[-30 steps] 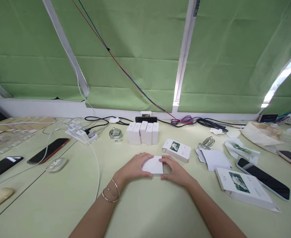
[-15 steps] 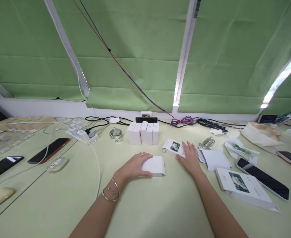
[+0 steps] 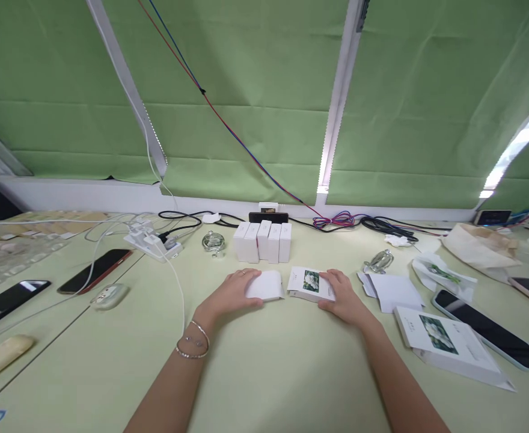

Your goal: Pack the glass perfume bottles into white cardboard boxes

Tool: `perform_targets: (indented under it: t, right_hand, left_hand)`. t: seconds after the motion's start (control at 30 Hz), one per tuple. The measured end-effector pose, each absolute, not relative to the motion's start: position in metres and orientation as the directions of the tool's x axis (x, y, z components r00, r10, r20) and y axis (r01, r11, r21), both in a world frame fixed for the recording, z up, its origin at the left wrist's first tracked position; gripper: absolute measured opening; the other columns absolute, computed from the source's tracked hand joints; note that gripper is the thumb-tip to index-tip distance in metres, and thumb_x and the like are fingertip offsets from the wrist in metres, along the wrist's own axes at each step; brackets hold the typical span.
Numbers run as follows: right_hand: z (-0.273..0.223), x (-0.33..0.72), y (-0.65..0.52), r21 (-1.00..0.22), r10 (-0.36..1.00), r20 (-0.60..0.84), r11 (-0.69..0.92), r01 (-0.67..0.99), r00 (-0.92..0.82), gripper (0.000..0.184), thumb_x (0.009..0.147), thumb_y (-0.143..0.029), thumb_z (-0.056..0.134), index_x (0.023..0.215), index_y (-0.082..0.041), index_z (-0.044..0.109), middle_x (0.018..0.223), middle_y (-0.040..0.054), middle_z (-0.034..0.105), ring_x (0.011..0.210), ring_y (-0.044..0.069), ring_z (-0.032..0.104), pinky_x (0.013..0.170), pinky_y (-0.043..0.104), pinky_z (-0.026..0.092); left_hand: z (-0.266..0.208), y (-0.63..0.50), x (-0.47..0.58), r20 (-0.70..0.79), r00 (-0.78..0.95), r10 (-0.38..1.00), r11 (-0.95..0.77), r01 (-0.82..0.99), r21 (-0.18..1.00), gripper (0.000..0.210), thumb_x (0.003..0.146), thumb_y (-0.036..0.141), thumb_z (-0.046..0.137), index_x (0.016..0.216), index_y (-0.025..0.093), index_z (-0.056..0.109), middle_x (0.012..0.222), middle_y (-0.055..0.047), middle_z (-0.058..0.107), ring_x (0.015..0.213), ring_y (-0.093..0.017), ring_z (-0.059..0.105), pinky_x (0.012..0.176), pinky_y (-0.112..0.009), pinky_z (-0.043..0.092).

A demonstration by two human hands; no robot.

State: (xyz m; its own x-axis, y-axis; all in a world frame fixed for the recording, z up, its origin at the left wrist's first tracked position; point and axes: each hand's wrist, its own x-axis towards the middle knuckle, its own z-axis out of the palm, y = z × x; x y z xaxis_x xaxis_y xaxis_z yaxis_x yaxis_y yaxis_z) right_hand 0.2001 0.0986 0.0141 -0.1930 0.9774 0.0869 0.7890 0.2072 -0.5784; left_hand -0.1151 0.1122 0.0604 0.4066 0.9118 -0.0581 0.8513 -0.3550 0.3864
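Observation:
My left hand [image 3: 231,296] grips a plain white paper box [image 3: 268,285] from its left side, thumb at the near edge and fingers at the far edge. The box lies on the table. Just right of it is a white box with a flower picture [image 3: 301,280], a small gap between the two. My right hand [image 3: 344,296] holds this second box by its right end, thumb in front and fingers over the far side. Behind them stands a row of several narrow white boxes [image 3: 262,240].
A printed flower box [image 3: 454,346], a phone [image 3: 485,328] and folded white card [image 3: 395,290] lie to the right. Glass pieces [image 3: 213,242] sit behind on both sides. At left are a power strip [image 3: 154,243], a white cable and other phones. Green blinds hang behind.
The plain box has slid left and away from me with my left hand. My right hand has taken hold of the flower box and drawn it nearer, beside the plain one.

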Motion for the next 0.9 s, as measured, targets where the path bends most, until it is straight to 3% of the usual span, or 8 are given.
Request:
perform_targets:
  t: [0.17,0.33,0.43,0.53,0.7,0.9]
  right_hand:
    - [0.020,0.200,0.099,-0.678,0.963,0.121,0.257,0.689,-0.239,0.062,0.072,-0.043,0.061,0.127,-0.021,0.042,0.131,0.0113,0.036,0.125,0.027,0.035,0.106,0.044,0.030]
    - [0.023,0.195,0.097,-0.724,0.919,0.288,0.393,0.568,-0.269,0.067,0.073,-0.052,0.060,0.128,-0.021,0.039,0.130,0.0127,0.036,0.126,0.028,0.034,0.106,0.045,0.030]
    - [0.021,0.189,0.094,-0.713,0.891,0.328,0.452,0.536,-0.314,0.067,0.073,-0.053,0.061,0.129,-0.023,0.039,0.133,0.0127,0.033,0.129,0.029,0.031,0.108,0.045,0.029]
    - [0.021,0.181,0.090,-0.694,0.876,0.322,0.477,0.540,-0.360,0.068,0.073,-0.053,0.063,0.129,-0.024,0.039,0.134,0.0124,0.032,0.129,0.029,0.030,0.107,0.046,0.030]
    - [0.025,0.167,0.081,-0.675,0.852,0.312,0.510,0.533,-0.421,0.071,0.070,-0.050,0.067,0.130,-0.024,0.039,0.135,0.0124,0.030,0.130,0.030,0.029,0.105,0.044,0.034]
    - [0.032,0.161,0.074,-0.706,0.855,0.267,0.487,0.513,-0.445,0.072,0.068,-0.037,0.070,0.130,-0.026,0.036,0.133,0.0113,0.029,0.128,0.028,0.030,0.103,0.044,0.036]
  left_hand:
    - [0.057,0.113,-0.106,0.059,0.493,0.868,-0.482,0.809,0.336,0.073,0.072,0.061,0.058,0.130,0.020,0.044,0.142,-0.011,0.037,0.131,-0.032,0.030,0.107,-0.048,0.024]
    - [0.058,0.108,-0.088,0.290,0.611,0.736,-0.676,0.667,0.312,0.037,0.089,0.043,0.044,0.119,0.023,0.053,0.123,-0.007,0.056,0.120,-0.025,0.042,0.105,-0.044,0.029]
    - [0.056,0.104,-0.079,0.395,0.595,0.700,-0.714,0.599,0.363,0.034,0.094,0.028,0.031,0.122,0.022,0.049,0.118,-0.008,0.058,0.114,-0.021,0.047,0.100,-0.041,0.036]
    - [0.051,0.101,-0.074,0.466,0.526,0.711,-0.702,0.554,0.447,0.037,0.095,0.028,0.027,0.127,0.023,0.045,0.129,-0.009,0.050,0.119,-0.020,0.044,0.100,-0.038,0.038]
    - [0.049,0.095,-0.072,0.421,0.530,0.736,-0.664,0.446,0.600,0.049,0.085,0.052,0.047,0.128,0.027,0.046,0.145,-0.008,0.030,0.129,-0.027,0.035,0.105,-0.041,0.035]
    - [0.055,0.089,-0.070,0.279,0.650,0.707,-0.594,0.332,0.733,0.069,0.073,0.068,0.049,0.133,0.034,0.039,0.150,-0.006,0.016,0.133,-0.029,0.029,0.100,-0.040,0.040]
